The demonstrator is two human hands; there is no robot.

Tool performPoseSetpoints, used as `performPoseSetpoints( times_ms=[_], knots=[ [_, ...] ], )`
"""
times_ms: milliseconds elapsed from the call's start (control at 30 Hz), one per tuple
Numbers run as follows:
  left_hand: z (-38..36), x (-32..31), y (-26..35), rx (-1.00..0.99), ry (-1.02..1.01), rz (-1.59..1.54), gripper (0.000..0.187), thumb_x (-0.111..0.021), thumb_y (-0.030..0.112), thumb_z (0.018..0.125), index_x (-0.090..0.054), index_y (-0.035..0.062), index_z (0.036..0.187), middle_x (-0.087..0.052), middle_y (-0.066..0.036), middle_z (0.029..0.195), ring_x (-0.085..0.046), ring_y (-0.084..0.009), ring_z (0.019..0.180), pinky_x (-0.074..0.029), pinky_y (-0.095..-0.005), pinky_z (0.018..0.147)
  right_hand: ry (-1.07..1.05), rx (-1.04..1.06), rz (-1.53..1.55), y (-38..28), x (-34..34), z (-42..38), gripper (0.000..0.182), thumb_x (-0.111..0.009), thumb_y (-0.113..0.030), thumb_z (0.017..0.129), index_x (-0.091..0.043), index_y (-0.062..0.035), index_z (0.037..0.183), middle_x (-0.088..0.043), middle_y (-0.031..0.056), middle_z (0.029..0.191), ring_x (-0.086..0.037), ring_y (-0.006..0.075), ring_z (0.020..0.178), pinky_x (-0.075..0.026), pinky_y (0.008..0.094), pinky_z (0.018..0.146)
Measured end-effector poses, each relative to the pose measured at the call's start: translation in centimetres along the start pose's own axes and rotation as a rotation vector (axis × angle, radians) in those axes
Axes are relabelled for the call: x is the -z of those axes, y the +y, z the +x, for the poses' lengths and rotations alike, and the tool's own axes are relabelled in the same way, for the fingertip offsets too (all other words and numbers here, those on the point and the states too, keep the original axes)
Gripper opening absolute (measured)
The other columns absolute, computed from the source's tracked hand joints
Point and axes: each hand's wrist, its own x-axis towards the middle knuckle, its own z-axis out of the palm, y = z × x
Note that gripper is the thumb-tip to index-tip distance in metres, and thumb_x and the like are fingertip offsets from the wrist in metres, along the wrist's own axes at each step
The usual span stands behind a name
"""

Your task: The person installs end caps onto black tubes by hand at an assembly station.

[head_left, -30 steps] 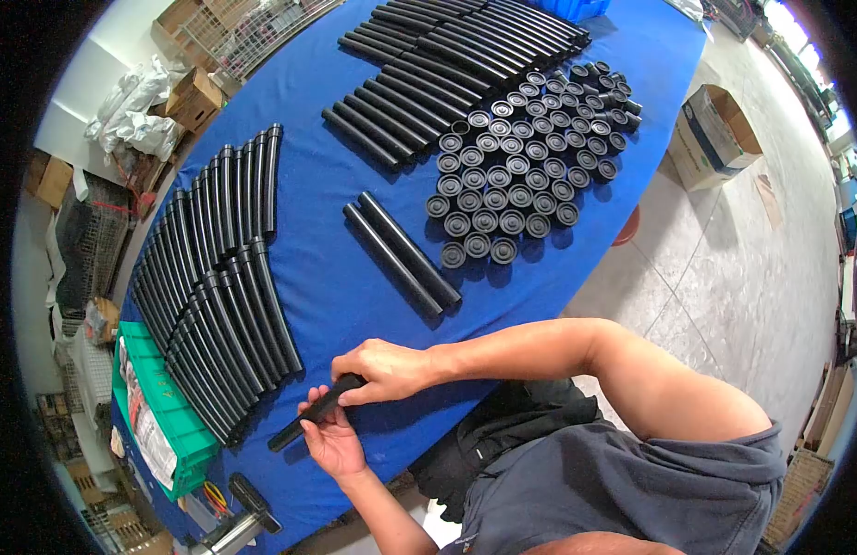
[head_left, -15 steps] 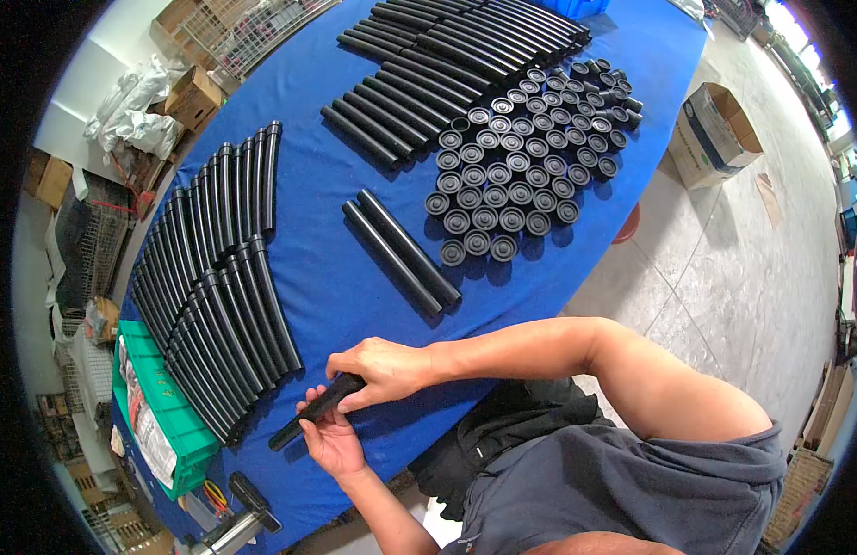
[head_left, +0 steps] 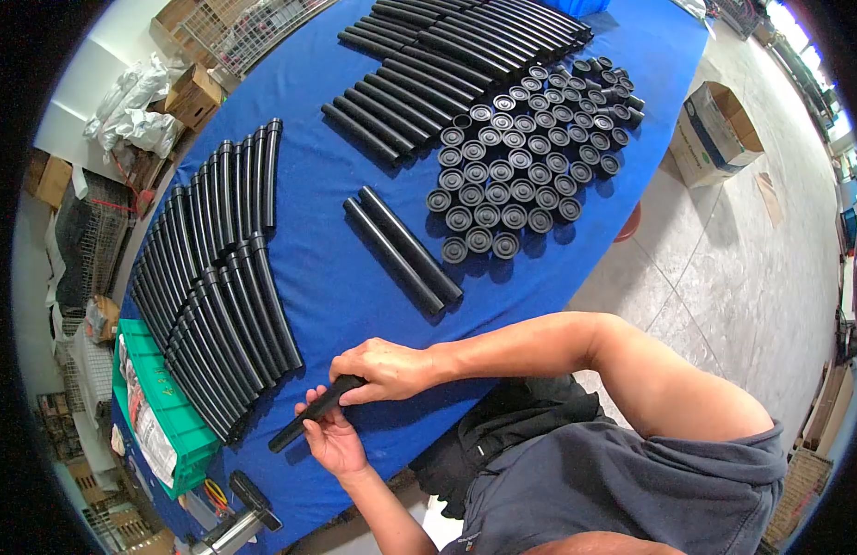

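A short black tube [head_left: 310, 418] is held at a slant above the near part of the table. My right hand [head_left: 384, 370] is closed over its upper end, hiding that end. Lower along it, my left hand [head_left: 334, 442] cradles the tube with thumb and fingers around it. Two loose black tubes [head_left: 403, 252] lie side by side on the blue cloth, beyond my hands. To the left lie rows of black tubes with collared ends [head_left: 223, 277]. Several round black caps [head_left: 512, 190] stand grouped at the right.
More black tubes [head_left: 419, 92] lie at the far side of the blue-covered table [head_left: 322, 268]. A green crate [head_left: 192, 444] sits at the left edge, near a black-headed hammer-like tool [head_left: 254, 502]. A cardboard box [head_left: 715, 139] stands on the floor at right.
Almost nothing differs. Both hands keep hold of the tube, with only a slight shift of the fingers.
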Motion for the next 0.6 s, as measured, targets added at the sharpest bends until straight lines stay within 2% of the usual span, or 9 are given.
performPoseSetpoints(
  times_ms=[67,367,467,567,600],
  knots=[
    [0.0,0.0,0.0,0.005,0.002,-0.012,0.032,-0.055,0.008,0.101,-0.056,-0.001,0.131,-0.05,-0.026,0.142,-0.043,-0.0397,0.138,-0.043,-0.0506,0.115,0.014,-0.006,0.024,-0.1,0.0,0.0,0.034,-0.069,-0.031,0.088,-0.059,0.0008,0.095,-0.064,0.0206,0.081,-0.064,0.0413,0.08,-0.049,0.0484,0.07],
    [-0.2,-0.2,-0.2,-0.015,0.031,0.029,0.033,-0.052,0.011,0.103,-0.053,-0.0022,0.133,-0.046,-0.023,0.147,-0.041,-0.0363,0.14,-0.044,-0.0506,0.114,0.048,0.011,-0.028,0.1,-0.4,0.1,0.032,-0.071,-0.028,0.086,-0.059,-0.0006,0.097,-0.063,0.0187,0.081,-0.063,0.041,0.081,-0.049,0.0495,0.071],
    [-0.1,0.2,-0.1,-0.001,0.037,0.022,0.034,-0.052,0.011,0.102,-0.052,-0.0019,0.134,-0.046,-0.022,0.147,-0.04,-0.0362,0.141,-0.043,-0.0508,0.114,0.091,0.149,-0.129,0.1,-0.6,-0.1,0.034,-0.072,-0.029,0.085,-0.06,-0.0012,0.098,-0.062,0.0179,0.08,-0.063,0.0402,0.081,-0.05,0.0492,0.07],
    [-0.2,1.0,0.2,-0.002,0.012,0.03,0.034,-0.053,0.01,0.102,-0.052,-0.0019,0.134,-0.046,-0.022,0.147,-0.04,-0.0364,0.141,-0.042,-0.0516,0.115,0.056,0.139,-0.052,-0.7,0.1,0.0,0.035,-0.073,-0.029,0.084,-0.06,-0.0014,0.101,-0.062,0.0177,0.082,-0.063,0.0399,0.081,-0.05,0.0483,0.069],
    [-0.2,0.8,0.2,-0.007,0.002,0.037,0.034,-0.053,0.01,0.102,-0.052,-0.0019,0.134,-0.046,-0.022,0.147,-0.04,-0.0364,0.141,-0.041,-0.0519,0.115,-0.029,0.003,-0.004,-0.8,0.4,0.2,0.035,-0.072,-0.028,0.085,-0.059,-0.0014,0.104,-0.061,0.0176,0.085,-0.063,0.0392,0.081,-0.05,0.0477,0.068]
  ],
)
